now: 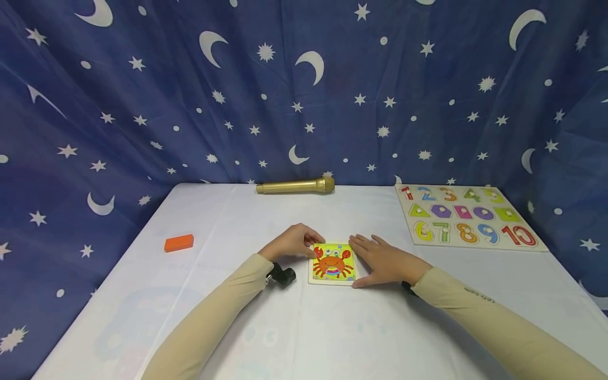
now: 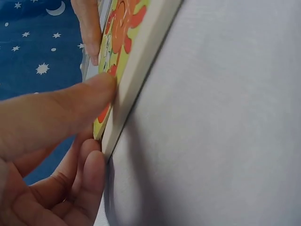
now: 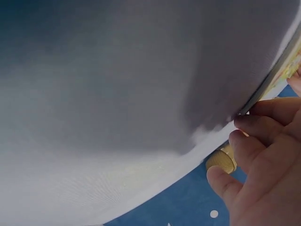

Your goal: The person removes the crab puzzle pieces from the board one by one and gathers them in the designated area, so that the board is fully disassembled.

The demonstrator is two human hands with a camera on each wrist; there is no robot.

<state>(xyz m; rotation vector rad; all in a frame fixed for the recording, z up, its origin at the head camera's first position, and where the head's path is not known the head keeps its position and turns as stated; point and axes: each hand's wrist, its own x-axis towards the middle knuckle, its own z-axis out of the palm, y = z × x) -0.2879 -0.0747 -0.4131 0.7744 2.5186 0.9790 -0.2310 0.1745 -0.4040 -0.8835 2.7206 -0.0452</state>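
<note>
A small square crab puzzle (image 1: 333, 262) lies on the white table, its red-orange crab on yellow set within a pale wooden border. At its upper left corner my left hand (image 1: 295, 243) pinches it; the left wrist view shows the thumb (image 2: 96, 92) on the picture's edge and curled fingertips (image 2: 94, 169) at the corner. My right hand (image 1: 387, 262) lies along the right side, fingers extended towards the upper right corner and thumb by the lower right one. In the right wrist view its fingertips (image 3: 244, 121) are right at the board's edge.
A gold microphone (image 1: 295, 186) lies at the table's back edge. To the right is a wooden number and shape peg board (image 1: 467, 219). An orange block (image 1: 179, 243) sits on the left. Behind the table hangs a blue curtain (image 1: 266, 95) with moons and stars.
</note>
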